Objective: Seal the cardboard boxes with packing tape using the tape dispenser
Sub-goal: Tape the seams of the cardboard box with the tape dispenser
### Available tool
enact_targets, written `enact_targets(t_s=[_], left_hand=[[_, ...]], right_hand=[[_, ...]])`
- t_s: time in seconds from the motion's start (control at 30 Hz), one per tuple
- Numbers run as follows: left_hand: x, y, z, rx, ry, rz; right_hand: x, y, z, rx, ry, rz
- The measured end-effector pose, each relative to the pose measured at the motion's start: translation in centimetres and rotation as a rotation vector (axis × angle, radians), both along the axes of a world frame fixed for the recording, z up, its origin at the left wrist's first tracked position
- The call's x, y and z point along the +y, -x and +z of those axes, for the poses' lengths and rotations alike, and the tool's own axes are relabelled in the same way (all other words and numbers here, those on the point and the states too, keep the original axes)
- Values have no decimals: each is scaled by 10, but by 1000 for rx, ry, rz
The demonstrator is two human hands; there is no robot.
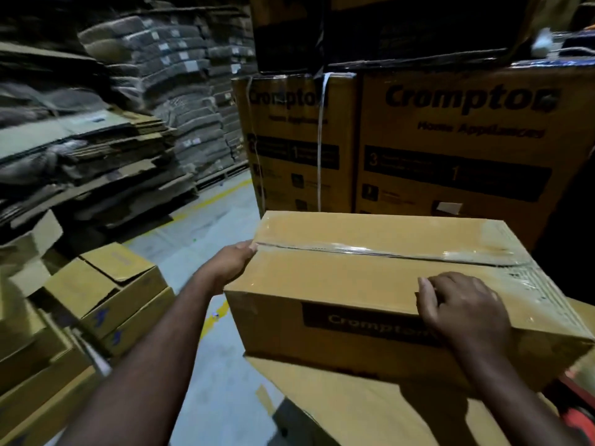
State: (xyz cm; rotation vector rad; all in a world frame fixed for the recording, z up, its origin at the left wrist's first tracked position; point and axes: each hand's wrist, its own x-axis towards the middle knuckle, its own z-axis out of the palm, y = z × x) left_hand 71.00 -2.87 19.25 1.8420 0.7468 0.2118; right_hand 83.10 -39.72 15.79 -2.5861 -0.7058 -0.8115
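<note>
box (370, 275) at centre right, top seam already taped, gripped by left hand (230, 265) at its end and right hand (463, 307) curled over near edge; open boxes (106, 284) lower left apparently left to seal.

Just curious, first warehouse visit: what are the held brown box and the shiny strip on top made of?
The brown rectangular box looks like matte cardboard: dull tan faces, folded flaps. The glossy clear strip on its seam is probably plastic tape: it glints and wrinkles.
</note>
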Motion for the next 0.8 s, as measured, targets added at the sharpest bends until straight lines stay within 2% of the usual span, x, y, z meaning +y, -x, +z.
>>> enact_targets(t_s=[0.1, 0.13, 0.23, 0.27, 0.33, 0.47, 0.6, 0.63, 0.73, 0.8], left_hand=[[2, 7, -7, -13, 96, -16], [5, 7, -9, 1, 35, -23], [12, 0, -17, 39, -304, 37], [13, 0, -19, 13, -305, 76], [20, 0, -27, -54, -226, 98], [23, 13, -31, -155, -11, 14], [13, 41, -32, -260, 99, -251], [7, 49, -33, -230, 58, -300], [-7, 55, -50, -56, -227, -368], [-17, 55, -60, -81, -313, -342]], right_hand=[[1, -1, 1, -20, -18, -10], [2, -1, 0, -27, -20, -20], [5, -1, -2, -41, -52, -79], [6, -2, -3, -49, -74, -100], [11, -4, -6, -74, -124, -121], [21, -13, -10, -109, -205, -110], [32, -24, -11, -39, -217, -209], [34, -28, -12, -39, -197, -255], [35, -50, -7, -1, -173, -408], [38, -60, -3, 46, -167, -495]])
